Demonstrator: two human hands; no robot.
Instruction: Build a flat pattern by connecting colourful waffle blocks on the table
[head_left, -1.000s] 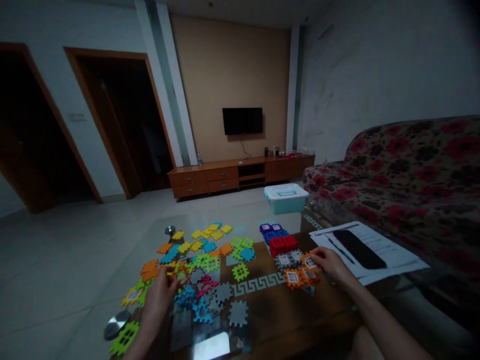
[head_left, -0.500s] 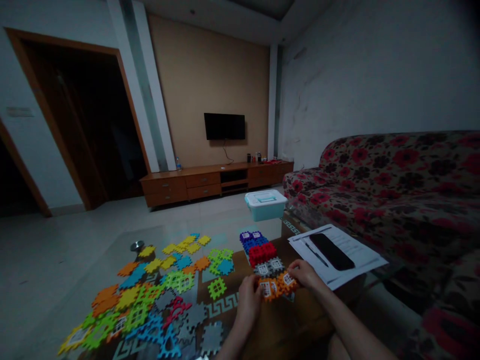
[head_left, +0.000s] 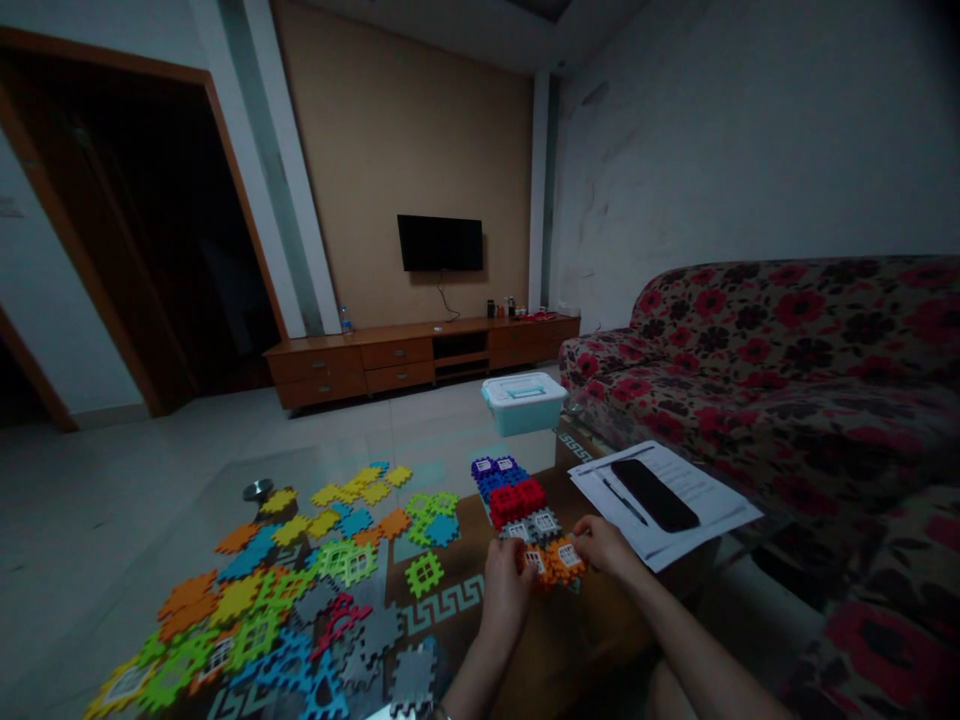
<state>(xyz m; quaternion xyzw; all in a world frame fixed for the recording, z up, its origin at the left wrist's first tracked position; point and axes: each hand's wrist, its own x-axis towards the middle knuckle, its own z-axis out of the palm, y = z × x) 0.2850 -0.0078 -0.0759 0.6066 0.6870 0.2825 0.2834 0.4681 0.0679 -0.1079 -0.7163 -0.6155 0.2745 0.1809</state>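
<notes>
My left hand (head_left: 510, 585) is closed on the left side of an orange block (head_left: 533, 563) built from interlocking puzzle tiles, with a white window insert on top. Its fingers hide part of that block. At the right edge of a second orange block (head_left: 566, 558), my right hand (head_left: 603, 546) is pinching with thumb and fingers. Both orange blocks sit side by side at the near end of a row. Beyond them lie grey blocks (head_left: 544, 523), red blocks (head_left: 517, 500), blue blocks (head_left: 501, 484) and purple blocks (head_left: 495, 466).
Loose puzzle tiles (head_left: 259, 595) in several colours spread over the left of the glass table. Papers (head_left: 712, 500) with a pen (head_left: 624, 502) and a black phone (head_left: 655, 495) lie to the right. A teal lidded box (head_left: 523, 408) stands behind the row. A flowered sofa (head_left: 787, 340) is at the right.
The left hand has shifted forward and right, covering more of the left orange block. The orange blocks sit straighter and closer together. The whole view has turned slightly.
</notes>
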